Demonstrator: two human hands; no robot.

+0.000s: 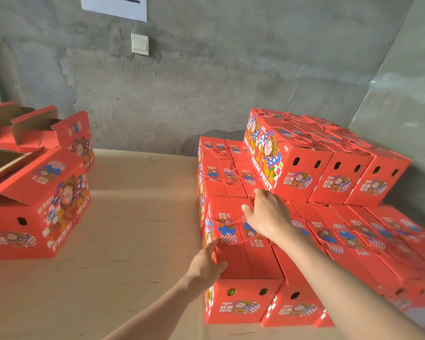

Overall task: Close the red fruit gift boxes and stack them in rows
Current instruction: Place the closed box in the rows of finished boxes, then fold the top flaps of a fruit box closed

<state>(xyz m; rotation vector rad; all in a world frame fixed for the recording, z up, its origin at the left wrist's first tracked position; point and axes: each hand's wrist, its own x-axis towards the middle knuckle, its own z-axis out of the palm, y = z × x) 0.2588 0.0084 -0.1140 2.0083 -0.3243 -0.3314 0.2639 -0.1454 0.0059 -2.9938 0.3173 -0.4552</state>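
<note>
At the far left, open boxes (35, 187) are standing with their flaps up on the brown surface (138, 217), well apart from the stack. The person's left hand (207, 263) is lying against the near left edge of the corner box (250, 258), fingers straight, gripping nothing and only pressing. That closed red box is sitting at the stack's front left corner, on the lower level. The right hand (268, 214) is resting farther back on its lid, beside the rope handle (228, 223). Its fingers are bending down, and whether that grip is closing on the rope or merely pushing cannot be told.

The step appears to be squaring this box into its row. Doing it well probably means pushing evenly with both hands until its side is touching the neighbour on the right, below the upper row (329, 173), without denting the lid.
</note>
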